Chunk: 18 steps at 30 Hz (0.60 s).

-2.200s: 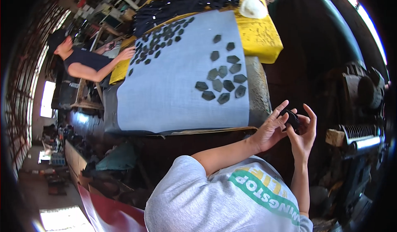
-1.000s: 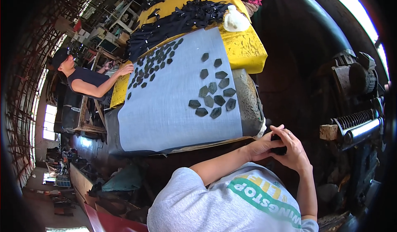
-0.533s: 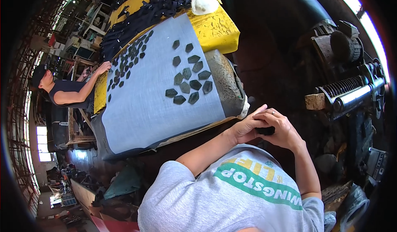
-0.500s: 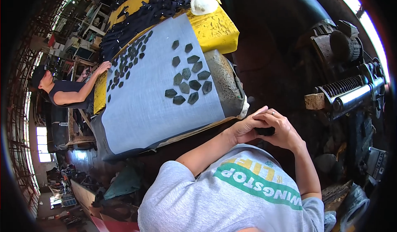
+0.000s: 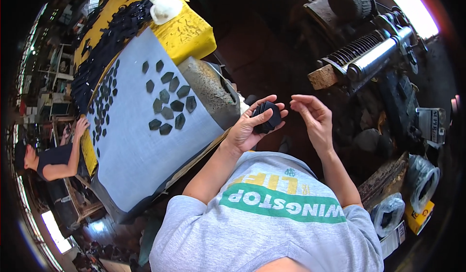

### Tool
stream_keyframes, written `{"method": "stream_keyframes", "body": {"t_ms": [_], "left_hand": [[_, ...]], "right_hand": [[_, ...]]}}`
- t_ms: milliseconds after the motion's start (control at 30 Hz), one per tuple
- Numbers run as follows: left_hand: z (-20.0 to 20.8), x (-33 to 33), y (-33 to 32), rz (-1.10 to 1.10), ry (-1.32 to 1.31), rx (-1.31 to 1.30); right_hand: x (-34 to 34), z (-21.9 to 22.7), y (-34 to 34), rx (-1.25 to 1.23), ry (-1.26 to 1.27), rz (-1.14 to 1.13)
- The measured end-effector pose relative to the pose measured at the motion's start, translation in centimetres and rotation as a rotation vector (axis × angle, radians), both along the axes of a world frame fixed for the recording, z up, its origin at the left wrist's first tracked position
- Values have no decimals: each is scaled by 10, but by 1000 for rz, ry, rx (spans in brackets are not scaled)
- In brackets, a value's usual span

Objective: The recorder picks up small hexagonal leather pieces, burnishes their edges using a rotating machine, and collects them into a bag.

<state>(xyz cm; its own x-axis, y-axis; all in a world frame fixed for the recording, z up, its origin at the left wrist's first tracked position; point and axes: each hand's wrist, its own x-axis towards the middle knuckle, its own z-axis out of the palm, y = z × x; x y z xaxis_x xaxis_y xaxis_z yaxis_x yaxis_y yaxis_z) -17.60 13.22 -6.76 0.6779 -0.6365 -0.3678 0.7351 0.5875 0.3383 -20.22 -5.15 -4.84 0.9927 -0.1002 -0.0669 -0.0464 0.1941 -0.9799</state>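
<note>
While the left hand grips a stack of black pieces between curled fingers and thumb, the right hand is raised beside it, separated from it by a narrow gap. The right thumb and forefingers are bent nearly together; whether a piece is pinched between them cannot be told. The stack is in front of the shirt, just beyond the near right corner of the tabletop.

The sheet covers most of the tabletop, its near edge running diagonally toward the left forearm. Dark pentagons form a loose group near its right edge and smaller ones crowd its left edge; a broad bare band lies between the groups. A strip of dark floor separates the tabletop from the roller, giving both hands side room. The wood block projects toward this strip, well apart from the right hand.

The left palm is partly hidden by the stack, so its pieces cannot be counted. At the left, a co-worker appears bent by the lens. Machine parts beyond the roller fade into shadow and appear to be metal.
</note>
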Motion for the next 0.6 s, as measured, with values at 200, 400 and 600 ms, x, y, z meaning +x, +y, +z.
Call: {"method": "stream_keyframes", "body": {"t_ms": [200, 400, 600], "left_hand": [[-5, 5, -2, 27, -97, 107], [-14, 13, 2, 43, -70, 209], [-14, 22, 1, -1, -68, 285]], "right_hand": [[-14, -8, 17, -246, -10, 8], [-10, -12, 28, -363, 32, -54], [-13, -16, 44, -290, -17, -220]]}}
